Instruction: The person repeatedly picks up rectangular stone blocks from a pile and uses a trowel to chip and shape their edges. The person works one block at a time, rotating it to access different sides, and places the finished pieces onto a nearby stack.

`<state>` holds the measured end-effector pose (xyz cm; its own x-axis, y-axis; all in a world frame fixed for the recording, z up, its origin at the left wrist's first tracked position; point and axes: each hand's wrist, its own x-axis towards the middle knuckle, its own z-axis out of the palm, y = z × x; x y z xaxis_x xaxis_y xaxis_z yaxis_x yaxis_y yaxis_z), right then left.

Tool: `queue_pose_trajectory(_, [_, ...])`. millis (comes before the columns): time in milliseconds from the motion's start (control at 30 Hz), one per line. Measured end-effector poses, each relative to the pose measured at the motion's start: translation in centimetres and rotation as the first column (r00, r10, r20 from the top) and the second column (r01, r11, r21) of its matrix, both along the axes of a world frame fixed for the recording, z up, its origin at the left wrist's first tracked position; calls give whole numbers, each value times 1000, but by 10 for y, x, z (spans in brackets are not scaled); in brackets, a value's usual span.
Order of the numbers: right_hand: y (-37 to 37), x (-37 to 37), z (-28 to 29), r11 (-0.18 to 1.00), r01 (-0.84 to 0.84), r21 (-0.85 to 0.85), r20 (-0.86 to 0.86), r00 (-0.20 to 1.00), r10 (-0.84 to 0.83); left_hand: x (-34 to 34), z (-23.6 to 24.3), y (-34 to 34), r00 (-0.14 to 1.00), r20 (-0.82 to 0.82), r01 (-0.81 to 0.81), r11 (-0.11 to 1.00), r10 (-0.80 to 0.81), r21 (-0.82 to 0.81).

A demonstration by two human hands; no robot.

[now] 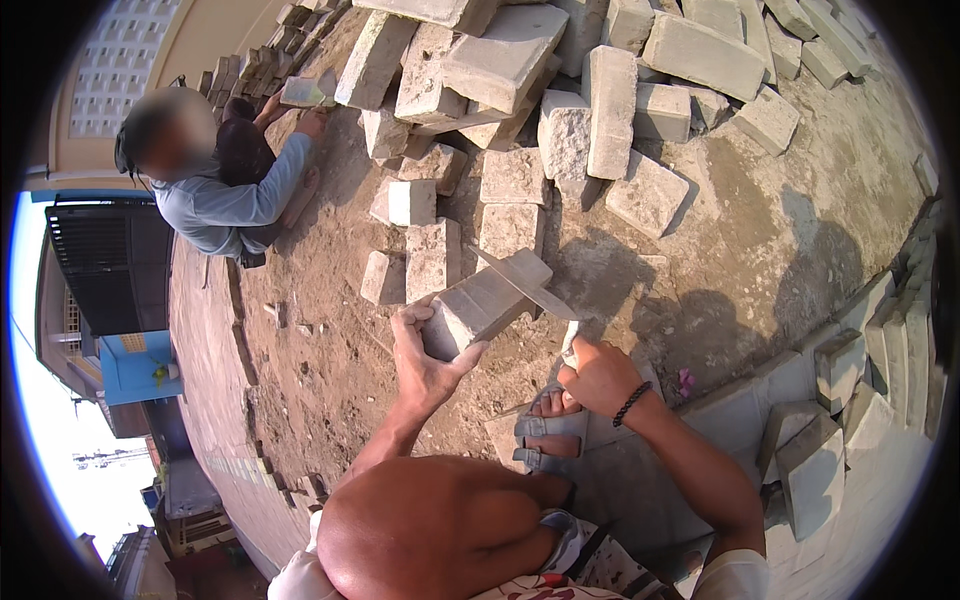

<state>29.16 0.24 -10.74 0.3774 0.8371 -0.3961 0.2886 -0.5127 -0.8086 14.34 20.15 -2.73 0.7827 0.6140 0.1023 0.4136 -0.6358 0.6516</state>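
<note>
My left hand (425, 355) grips a grey paving block (485, 298) from below and holds it up over the dirt. My right hand (598, 375), with a dark bead bracelet on the wrist, is shut on the handle of a flat metal blade (525, 282) whose tip lies across the top of the block. My foot in a grey sandal (550, 420) rests just under both hands.
A large heap of grey blocks (560, 90) covers the dirt ahead. Another person (215, 180) crouches at the upper left, holding a block. More blocks (840, 400) stand stacked at the right. Laid paving (210, 340) runs along the left.
</note>
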Motion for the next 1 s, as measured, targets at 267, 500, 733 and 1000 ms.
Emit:
queue_pose_trajectory(267, [-20, 28, -17, 974, 173, -147, -55, 982, -182, 6, 31, 4, 929, -370, 121, 962, -23, 244])
queue_pose_trajectory(500, [-23, -3, -19, 987, 134, -92, -246, 957, -153, 20, 62, 27, 725, -686, 177, 979, -61, 100])
queue_pose_trajectory(733, [-28, -21, -23, 986, 166, -18, -270, 949, -164, 20, 61, 35, 460, -884, 285, 957, -83, 58])
queue_pose_trajectory(1000, [-13, -12, 26, 980, 192, 51, -459, 876, -148, -99, -64, 54, 637, -770, 148, 980, 11, 137])
